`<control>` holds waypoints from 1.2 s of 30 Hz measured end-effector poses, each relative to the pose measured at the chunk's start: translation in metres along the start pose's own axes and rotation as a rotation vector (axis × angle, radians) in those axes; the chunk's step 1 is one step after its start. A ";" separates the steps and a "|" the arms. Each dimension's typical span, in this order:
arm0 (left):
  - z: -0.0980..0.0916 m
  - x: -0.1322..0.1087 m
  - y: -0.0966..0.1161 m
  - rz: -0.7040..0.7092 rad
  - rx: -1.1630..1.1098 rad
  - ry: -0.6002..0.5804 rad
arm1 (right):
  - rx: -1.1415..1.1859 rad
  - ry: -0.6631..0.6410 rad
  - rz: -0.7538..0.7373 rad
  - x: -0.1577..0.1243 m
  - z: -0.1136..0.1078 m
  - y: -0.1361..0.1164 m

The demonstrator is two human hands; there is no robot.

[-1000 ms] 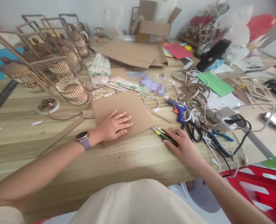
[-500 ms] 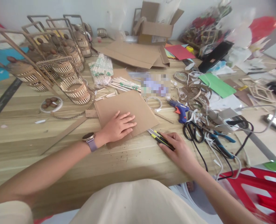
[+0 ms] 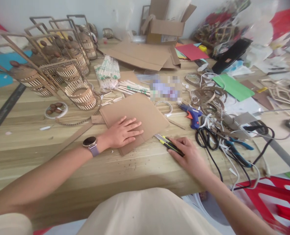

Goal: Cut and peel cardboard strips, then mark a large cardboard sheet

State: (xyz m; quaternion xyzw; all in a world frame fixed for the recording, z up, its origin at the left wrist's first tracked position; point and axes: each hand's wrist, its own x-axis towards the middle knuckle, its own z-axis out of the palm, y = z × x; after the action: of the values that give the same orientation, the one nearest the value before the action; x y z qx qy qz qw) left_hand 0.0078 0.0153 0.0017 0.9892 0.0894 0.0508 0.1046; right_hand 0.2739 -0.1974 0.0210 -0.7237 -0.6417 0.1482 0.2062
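Note:
My left hand (image 3: pixel 125 132) lies flat with fingers spread on a piece of brown cardboard (image 3: pixel 145 111) on the wooden table. In my right hand (image 3: pixel 187 153) is a yellow-and-black utility knife (image 3: pixel 170 145), its blade out and pointing left toward the cardboard's lower right edge. Whether the blade touches the cardboard I cannot tell. Just beyond the cardboard lie several thin wooden sticks (image 3: pixel 132 88) and a white ring (image 3: pixel 163 107). A blue glue gun (image 3: pixel 192 114) rests to the right, above black-handled scissors (image 3: pixel 207 138).
Woven bamboo lanterns (image 3: pixel 81 94) with tall handles stand at the left. A small dish (image 3: pixel 65 111) holds brown beads. Pliers (image 3: pixel 238 153) and tangled cables lie at the right. Cardboard sheets (image 3: pixel 140 54) and an open box (image 3: pixel 165 29) are at the back.
The view has shifted slightly, so table items appear a little to the right. My left hand stays on the cardboard and my right hand still holds the utility knife.

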 end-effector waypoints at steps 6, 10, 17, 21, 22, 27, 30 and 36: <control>0.000 0.001 0.002 -0.012 0.003 0.003 | 0.012 0.001 -0.016 -0.003 0.008 -0.012; -0.001 0.001 0.002 -0.015 0.001 -0.005 | -0.002 -0.002 -0.014 -0.006 0.011 -0.020; -0.003 0.002 0.002 -0.016 -0.025 -0.021 | 0.012 -0.014 -0.050 -0.019 0.022 -0.037; -0.003 0.003 0.002 -0.033 -0.045 -0.019 | 0.014 -0.011 -0.069 -0.019 0.027 -0.046; -0.003 0.003 0.002 -0.036 -0.047 -0.025 | 0.016 -0.017 -0.071 -0.020 0.028 -0.048; -0.007 0.005 0.001 -0.050 -0.096 -0.061 | 0.014 -0.027 -0.070 -0.024 0.031 -0.056; -0.012 0.006 0.000 -0.061 -0.136 -0.104 | 0.011 -0.033 -0.087 -0.020 0.033 -0.059; -0.018 0.008 0.002 -0.090 -0.170 -0.156 | 0.017 -0.077 -0.111 -0.024 0.033 -0.066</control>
State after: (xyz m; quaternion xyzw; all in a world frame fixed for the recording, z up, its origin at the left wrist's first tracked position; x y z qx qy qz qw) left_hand 0.0139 0.0185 0.0206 0.9727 0.1205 -0.0237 0.1967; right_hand 0.1974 -0.2114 0.0232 -0.6790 -0.6871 0.1698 0.1951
